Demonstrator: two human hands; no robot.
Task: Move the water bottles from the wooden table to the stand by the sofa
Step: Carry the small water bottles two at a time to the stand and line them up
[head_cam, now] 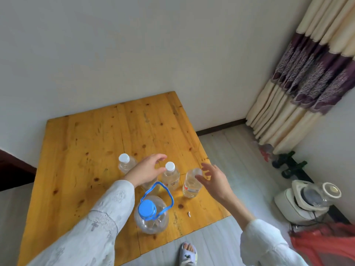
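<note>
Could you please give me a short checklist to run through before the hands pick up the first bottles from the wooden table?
1. Left hand free to grasp: ok, open above a partly hidden bottle.
2. Right hand free: ok, open beside the uncapped-looking bottle.
3. That bottle's cap: cannot tell, top looks clear.
4. White-capped bottles upright: ok.
5. Large blue-capped jug clear of the reach: not ok, it stands close in front.
6. Stand by the sofa in sight: not ok, out of view.
</note>
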